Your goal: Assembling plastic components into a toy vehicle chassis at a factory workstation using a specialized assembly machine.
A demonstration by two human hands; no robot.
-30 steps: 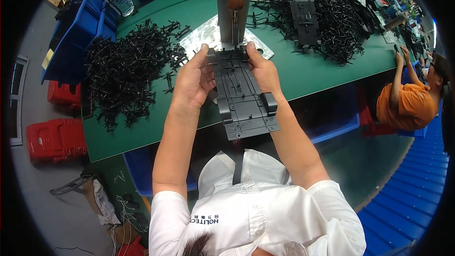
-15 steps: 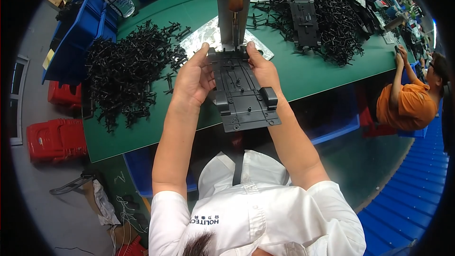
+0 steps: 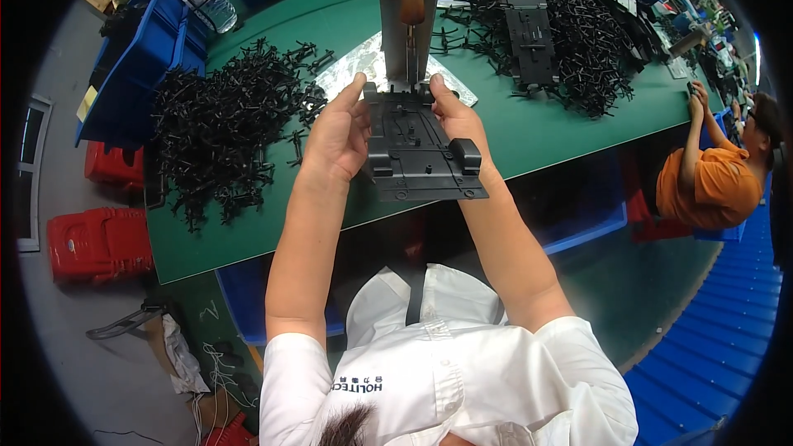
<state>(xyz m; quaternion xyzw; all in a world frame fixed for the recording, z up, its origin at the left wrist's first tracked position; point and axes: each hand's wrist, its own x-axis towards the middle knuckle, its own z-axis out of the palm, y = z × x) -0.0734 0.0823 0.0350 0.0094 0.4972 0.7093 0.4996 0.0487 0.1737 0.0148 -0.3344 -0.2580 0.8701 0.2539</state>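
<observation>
Green table (image 3: 322, 10) across middle. Dark parts heap (image 3: 219, 120), upper left. Upright column (image 3: 395, 41), top centre, blocks far side. Black plate (image 3: 410, 134), centre: likely light, stiff, smooth; side edges seem best hold. Left hand (image 3: 337, 134) pinches left edge, fingers curled; right hand (image 3: 465, 125) has thumb at right edge, other fingers hidden.

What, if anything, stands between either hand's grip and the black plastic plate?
Nothing visible: the left hand and right hand hold the black plastic plate directly, from opposite sides. An upright column stands at its far end; whether they touch is unclear.
</observation>
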